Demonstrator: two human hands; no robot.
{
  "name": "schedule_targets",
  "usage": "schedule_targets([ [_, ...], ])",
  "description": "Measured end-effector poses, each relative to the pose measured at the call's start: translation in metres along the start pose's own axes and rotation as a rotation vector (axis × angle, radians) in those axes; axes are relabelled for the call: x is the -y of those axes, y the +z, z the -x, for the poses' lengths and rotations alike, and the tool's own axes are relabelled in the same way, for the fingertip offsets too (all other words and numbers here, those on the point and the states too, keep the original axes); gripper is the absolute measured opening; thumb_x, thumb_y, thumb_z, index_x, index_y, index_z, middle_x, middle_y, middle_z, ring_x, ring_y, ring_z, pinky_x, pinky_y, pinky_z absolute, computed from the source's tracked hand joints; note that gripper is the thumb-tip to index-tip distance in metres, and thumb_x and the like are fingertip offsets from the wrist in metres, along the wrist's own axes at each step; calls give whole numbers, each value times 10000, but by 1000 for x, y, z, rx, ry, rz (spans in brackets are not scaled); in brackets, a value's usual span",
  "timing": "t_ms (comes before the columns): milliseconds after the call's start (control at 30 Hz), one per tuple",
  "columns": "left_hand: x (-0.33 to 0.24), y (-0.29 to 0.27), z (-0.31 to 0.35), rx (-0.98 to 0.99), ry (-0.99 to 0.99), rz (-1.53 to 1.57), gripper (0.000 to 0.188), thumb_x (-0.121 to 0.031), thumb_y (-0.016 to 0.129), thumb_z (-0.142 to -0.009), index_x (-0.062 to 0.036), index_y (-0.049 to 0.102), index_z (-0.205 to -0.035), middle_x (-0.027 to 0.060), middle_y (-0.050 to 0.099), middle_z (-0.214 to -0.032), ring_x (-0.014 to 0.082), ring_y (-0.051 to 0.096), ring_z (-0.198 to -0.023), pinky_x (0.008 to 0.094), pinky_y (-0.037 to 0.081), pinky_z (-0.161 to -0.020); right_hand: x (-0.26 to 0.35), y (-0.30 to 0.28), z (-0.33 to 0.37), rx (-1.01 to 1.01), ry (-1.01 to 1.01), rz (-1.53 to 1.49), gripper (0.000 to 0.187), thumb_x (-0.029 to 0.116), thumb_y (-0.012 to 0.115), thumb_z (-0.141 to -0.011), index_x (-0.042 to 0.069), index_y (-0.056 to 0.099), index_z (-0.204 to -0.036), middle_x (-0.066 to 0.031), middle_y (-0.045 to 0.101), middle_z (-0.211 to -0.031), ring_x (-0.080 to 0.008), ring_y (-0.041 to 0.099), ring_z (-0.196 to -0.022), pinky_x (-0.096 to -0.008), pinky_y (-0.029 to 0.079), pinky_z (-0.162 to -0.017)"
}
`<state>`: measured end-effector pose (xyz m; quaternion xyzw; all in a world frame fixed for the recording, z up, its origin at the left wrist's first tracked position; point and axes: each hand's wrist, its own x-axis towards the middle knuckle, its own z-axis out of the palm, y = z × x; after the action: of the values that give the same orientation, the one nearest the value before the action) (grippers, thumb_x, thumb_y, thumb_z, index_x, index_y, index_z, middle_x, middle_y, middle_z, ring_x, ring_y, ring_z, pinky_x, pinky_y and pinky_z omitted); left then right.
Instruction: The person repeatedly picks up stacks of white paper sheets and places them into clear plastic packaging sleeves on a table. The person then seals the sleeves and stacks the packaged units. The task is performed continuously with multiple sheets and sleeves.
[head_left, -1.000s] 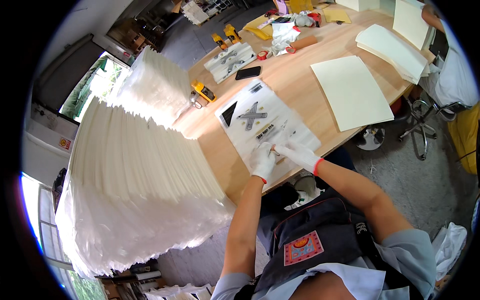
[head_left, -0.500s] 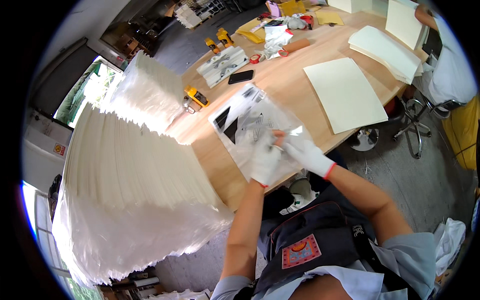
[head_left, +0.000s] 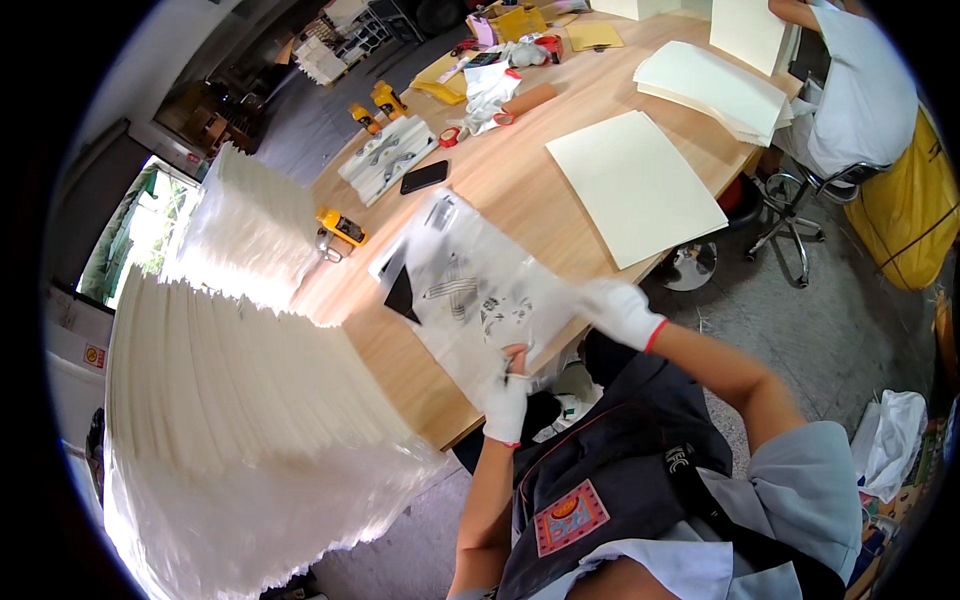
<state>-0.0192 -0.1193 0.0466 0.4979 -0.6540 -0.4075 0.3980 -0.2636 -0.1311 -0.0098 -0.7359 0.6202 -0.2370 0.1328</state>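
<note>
The person's got a clear plastic bag [head_left: 470,295] with printed sheets inside, held over the near edge of the wooden table [head_left: 520,190]. The left hand [head_left: 505,400] (white glove) is pinched shut on the bag's bottom edge at 6 o'clock; the right hand [head_left: 620,312] grips its side at 3 o'clock, though the fingers blur into the plastic. The tall white stack [head_left: 230,400] at 9 o'clock is cut off by the rim. A cream sheet [head_left: 635,185] lies at 1 o'clock with bare wood between.

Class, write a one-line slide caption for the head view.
Two gloved hands, left and right, hold a clear bag above a wooden table.
</note>
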Motion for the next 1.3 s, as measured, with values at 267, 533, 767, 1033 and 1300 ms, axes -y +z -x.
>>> schedule_targets([
  [267,8,14,-3,186,-134,209,165,-142,519,-960,-75,629,-1063,-24,509,-641,42,449,-489,206,349,-457,-87,-47,-10,-93,-153,449,358,335,637,-781,110,559,-1048,-70,578,-1062,-263,569,-965,-384,486,-770],
  [533,-14,50,-39,540,-139,149,267,-220,533,-948,-45,588,-1143,-7,542,-738,53,506,-598,219,421,-542,-74,-83,-27,-247,-304,533,207,189,565,-776,126,577,-973,-39,580,-772,-234,606,-695,-357,497,-621],
  [767,39,76,-44,345,-556,390,350,-116,538,-847,58,573,-1149,141,621,-1097,200,603,-994,319,497,-849,59,-89,49,-299,-360,-29,309,377,554,-889,106,610,-1028,-115,626,-1033,-271,622,-938,-365,484,-855],
  [1033,5,18,-42,685,97,-641,447,-145,520,-824,0,497,-1245,213,576,-1168,295,607,-1014,388,504,-825,-30,-50,61,-29,586,-1486,349,252,572,-909,-1,590,-1149,-112,625,-1120,-208,601,-1015,-288,458,-891],
  [1300,-58,93,22,652,264,-872,807,-294,664,-764,-48,284,-1432,221,402,-1390,337,583,-1065,402,489,-867,1,-33,38,-29,483,-710,470,437,584,-844,61,623,-1124,-151,662,-959,-230,635,-896,-314,473,-799],
])
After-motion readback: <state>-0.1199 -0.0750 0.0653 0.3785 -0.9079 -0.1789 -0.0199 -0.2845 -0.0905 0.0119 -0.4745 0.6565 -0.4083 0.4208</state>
